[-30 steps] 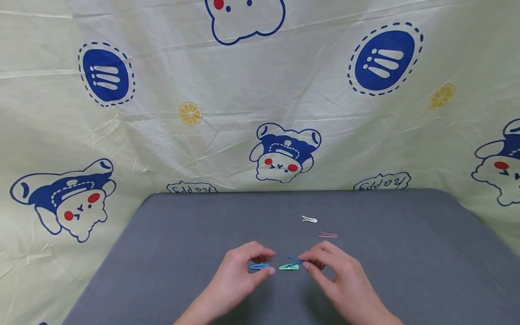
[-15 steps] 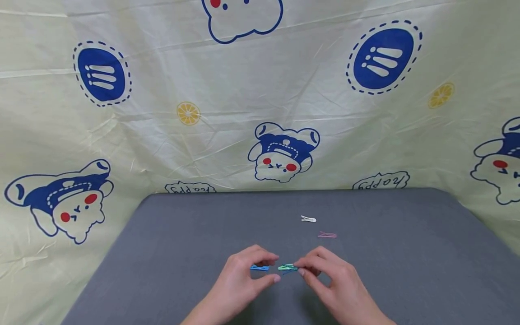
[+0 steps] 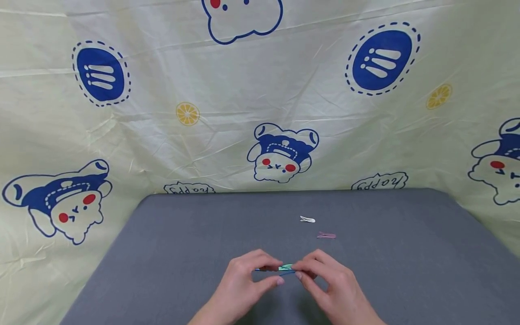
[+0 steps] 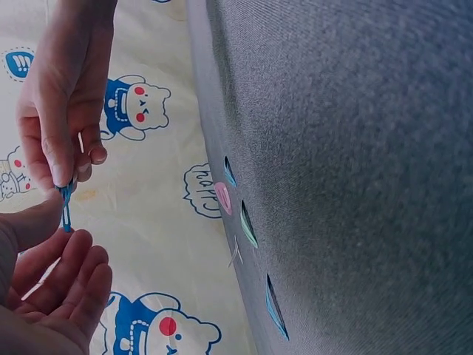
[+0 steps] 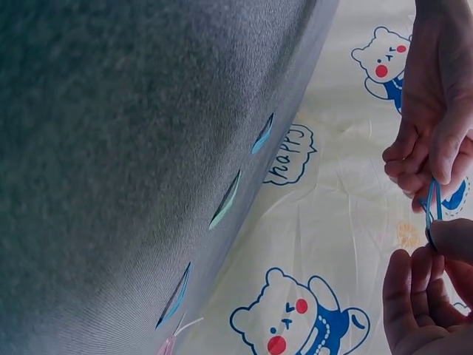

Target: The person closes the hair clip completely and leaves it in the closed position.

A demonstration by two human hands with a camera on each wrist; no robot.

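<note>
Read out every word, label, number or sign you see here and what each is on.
"happy": printed on the cloth, in the left bubble and the right bubble.
Blue badges on the cloth: white strokes, no word I can read.
Held blue clip, other clips: too small to read any marking.

Type of room unclear, small screened-off work spot, grey cloth-covered counter (image 3: pixel 203 225), creased pale cartoon-printed sheet (image 3: pixel 227 76) hung far, left and right.
</note>
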